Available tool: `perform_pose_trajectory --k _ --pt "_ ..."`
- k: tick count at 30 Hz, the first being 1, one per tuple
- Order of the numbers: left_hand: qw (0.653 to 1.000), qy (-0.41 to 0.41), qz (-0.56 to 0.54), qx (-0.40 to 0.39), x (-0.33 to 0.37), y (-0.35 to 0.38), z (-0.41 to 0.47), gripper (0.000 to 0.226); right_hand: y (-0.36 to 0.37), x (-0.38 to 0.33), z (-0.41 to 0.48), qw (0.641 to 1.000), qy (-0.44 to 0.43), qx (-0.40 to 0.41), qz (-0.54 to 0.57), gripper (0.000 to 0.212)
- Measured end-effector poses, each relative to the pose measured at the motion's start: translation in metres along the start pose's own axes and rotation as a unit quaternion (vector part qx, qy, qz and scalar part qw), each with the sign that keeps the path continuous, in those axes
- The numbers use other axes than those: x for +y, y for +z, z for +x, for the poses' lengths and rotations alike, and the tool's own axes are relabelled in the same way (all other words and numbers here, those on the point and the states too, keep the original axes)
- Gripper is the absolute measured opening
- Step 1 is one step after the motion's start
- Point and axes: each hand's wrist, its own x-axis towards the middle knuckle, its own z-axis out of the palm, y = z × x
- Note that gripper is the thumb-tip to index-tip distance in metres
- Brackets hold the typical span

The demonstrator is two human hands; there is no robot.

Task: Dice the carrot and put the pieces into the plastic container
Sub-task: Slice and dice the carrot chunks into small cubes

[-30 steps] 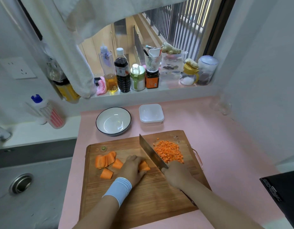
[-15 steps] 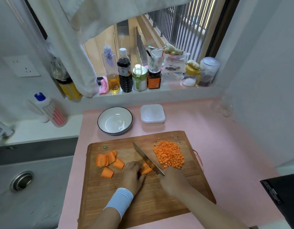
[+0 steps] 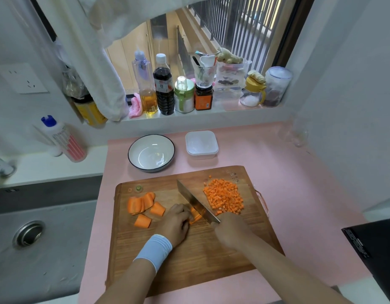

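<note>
A pink countertop [image 3: 299, 194] fills most of the view, with a grey sink [image 3: 47, 249] sunk beside it on the left. A large wooden cutting board [image 3: 200, 260] lies on the pink surface, its near edge close to the person. Both forearms reach over the board from the bottom of the view, and a pale blue wristband [image 3: 154, 251] circles the left wrist.

Behind the board, towards the window ledge, a white bowl [image 3: 145, 143] with a dark rim stands beside the plastic container [image 3: 201, 144]. The container is open at the top and no carrot shows inside it. Neither one touches the board.

The left hand [image 3: 175, 224] rests on the middle of the board with its fingers curled, holding down a carrot piece [image 3: 195, 216]. The right hand [image 3: 230, 231] is closed round the handle of a cleaver [image 3: 194, 201]; the handle itself is hidden under the hand. The blade runs diagonally away from the person, its edge down at the carrot piece just beside the left fingertips.

To the right of the blade, a heap of diced carrot [image 3: 224, 199] sits on the far right part of the board. On the left part lie several larger carrot chunks [image 3: 141, 204], uncut and apart from the hands. Near the board's far left edge lies a small green-ringed carrot end [image 3: 138, 188]
</note>
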Motion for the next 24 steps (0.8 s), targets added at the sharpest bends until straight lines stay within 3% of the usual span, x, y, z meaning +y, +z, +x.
perform_pose_trajectory --k 11,20,24 --pt "0.997 0.039 0.071 -0.005 0.007 0.001 0.004 0.014 0.002 -0.003 -0.004 1.000 -0.012 0.012 -0.026 0.026" --pt "0.992 -0.021 0.123 -0.022 0.016 0.003 0.014 0.024 0.010 -0.022 -0.037 0.986 -0.050 0.090 -0.135 0.022" --pt "0.992 -0.028 0.122 -0.005 0.015 0.007 0.009 0.014 0.010 -0.023 -0.043 0.983 -0.041 0.089 -0.153 0.023"
